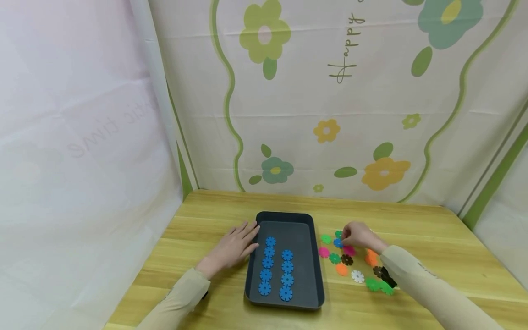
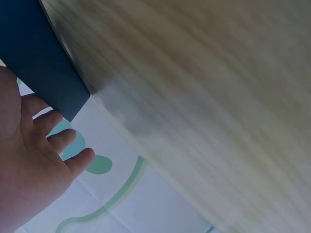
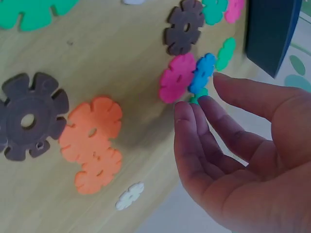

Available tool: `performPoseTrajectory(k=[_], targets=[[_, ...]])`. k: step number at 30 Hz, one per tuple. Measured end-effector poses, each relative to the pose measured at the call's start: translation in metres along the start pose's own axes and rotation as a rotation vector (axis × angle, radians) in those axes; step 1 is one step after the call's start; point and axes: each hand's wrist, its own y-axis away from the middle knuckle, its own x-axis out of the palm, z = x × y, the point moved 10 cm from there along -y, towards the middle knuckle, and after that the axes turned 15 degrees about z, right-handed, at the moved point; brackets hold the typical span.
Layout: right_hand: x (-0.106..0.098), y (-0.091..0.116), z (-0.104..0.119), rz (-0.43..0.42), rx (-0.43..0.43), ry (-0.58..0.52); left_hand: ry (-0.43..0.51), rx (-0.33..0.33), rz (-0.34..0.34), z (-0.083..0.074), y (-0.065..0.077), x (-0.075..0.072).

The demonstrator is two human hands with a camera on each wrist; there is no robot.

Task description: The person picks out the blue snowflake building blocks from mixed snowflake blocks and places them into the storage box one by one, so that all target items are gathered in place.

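A dark grey tray holds two columns of blue snowflake-shaped discs. My left hand rests with spread fingers on the tray's left rim. In the left wrist view, its fingers touch the tray's dark outer wall. To the right of the tray, my right hand reaches over loose discs, nearest to a blue disc. Thumb and forefinger stand apart beside this disc, with no disc seen held between them. A pink disc lies against the blue one, and a green disc is partly hidden by the fingertips.
On the wooden table right of the tray lie several other discs: orange, white, brown and green. A flower-printed curtain hangs behind the table's far edge.
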Motion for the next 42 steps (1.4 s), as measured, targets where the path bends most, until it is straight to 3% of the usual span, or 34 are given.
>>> performPoseTrajectory(k=[5,11,24,33,42], targets=[[0.007,-0.006,-0.004,0.01,0.031,0.008,-0.003,0.001,-0.007,0.0,0.0,0.0],[0.006,-0.009,0.004,-0.033,0.009,0.031,-0.003,0.001,-0.01,0.0,0.0,0.0],[0.008,-0.014,0.001,-0.017,0.033,-0.032,0.005,-0.007,-0.004,0.001,0.0,0.0],[0.002,-0.012,0.008,-0.021,-0.056,-0.009,0.011,-0.002,-0.004,0.0,0.001,0.0],[-0.013,-0.01,0.021,-0.005,-0.103,-0.116,0.009,0.003,-0.01,0.001,-0.001,0.001]])
